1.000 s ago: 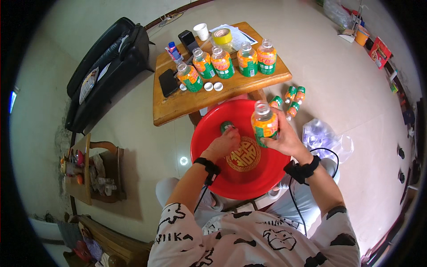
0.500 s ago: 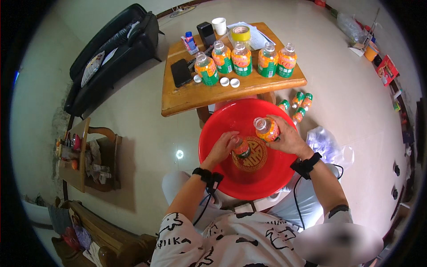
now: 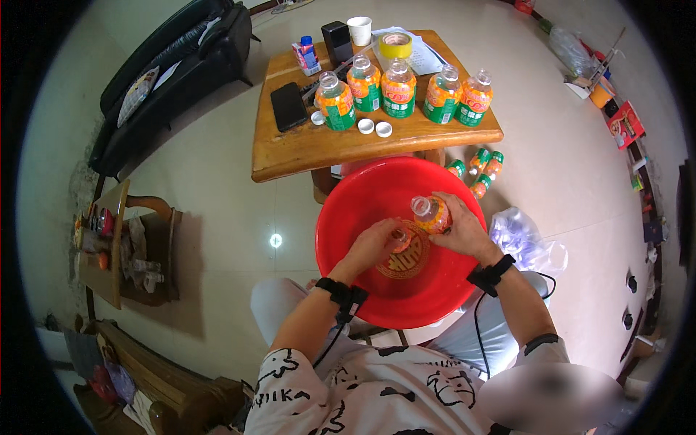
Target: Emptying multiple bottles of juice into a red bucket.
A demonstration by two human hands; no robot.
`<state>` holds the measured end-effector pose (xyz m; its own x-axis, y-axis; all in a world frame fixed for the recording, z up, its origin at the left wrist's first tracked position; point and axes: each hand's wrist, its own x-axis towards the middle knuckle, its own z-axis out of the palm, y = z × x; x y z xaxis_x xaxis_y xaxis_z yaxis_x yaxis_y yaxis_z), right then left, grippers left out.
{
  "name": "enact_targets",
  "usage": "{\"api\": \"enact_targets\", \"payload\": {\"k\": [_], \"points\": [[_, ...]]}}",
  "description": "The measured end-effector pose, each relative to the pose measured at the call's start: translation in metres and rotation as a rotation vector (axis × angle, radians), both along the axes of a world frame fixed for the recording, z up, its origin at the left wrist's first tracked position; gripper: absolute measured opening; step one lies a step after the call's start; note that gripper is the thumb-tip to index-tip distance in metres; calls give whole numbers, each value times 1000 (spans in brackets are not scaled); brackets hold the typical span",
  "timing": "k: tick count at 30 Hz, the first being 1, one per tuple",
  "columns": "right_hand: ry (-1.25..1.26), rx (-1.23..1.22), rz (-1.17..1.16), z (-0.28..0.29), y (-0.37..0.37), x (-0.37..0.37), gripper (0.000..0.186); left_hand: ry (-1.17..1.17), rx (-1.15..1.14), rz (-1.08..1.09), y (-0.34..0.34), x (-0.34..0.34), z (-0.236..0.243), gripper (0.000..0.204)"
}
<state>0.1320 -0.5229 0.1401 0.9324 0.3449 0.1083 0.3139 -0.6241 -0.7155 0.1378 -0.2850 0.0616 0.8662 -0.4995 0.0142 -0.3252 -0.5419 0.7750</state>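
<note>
Bottle of orange drink, uncapped, tilts over empty red basin.

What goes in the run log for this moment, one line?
right hand: tilts open orange bottle over red basin | left hand: small cap-like piece, unclear | wooden table: five open bottles

Orange bottle, red basin

The bottle has tipped from upright onto its side.
</note>
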Motion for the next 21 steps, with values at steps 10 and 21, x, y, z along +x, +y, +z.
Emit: {"api": "enact_targets", "payload": {"k": [10, 21], "points": [[-80, 103, -4, 3, -5, -8, 82, 101, -373, 206, 0, 8, -5, 32], [-181, -258, 4, 29, 7, -14, 80, -76, -135, 103, 21, 5, 70, 23]]}}
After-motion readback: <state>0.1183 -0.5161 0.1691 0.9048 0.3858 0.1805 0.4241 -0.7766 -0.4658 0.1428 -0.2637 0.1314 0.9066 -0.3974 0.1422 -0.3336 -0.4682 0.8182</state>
